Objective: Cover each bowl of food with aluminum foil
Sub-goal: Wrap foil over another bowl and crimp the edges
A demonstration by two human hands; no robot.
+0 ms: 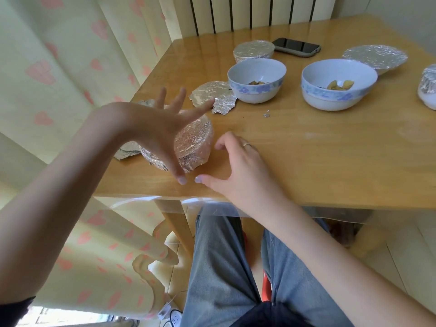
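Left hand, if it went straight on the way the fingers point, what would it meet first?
Probably the loose foil sheet: the left hand spreads open above the foil-covered bowl, longest fingers aimed there. Depth is unclear.

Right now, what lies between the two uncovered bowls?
Only bare table in the head view, between the left open bowl and the right open bowl.

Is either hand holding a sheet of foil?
No, the left hand and right hand are both spread open beside the foil-covered bowl.

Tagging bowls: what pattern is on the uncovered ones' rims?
Blue floral band on the white uncovered bowls, clearest in the head view.
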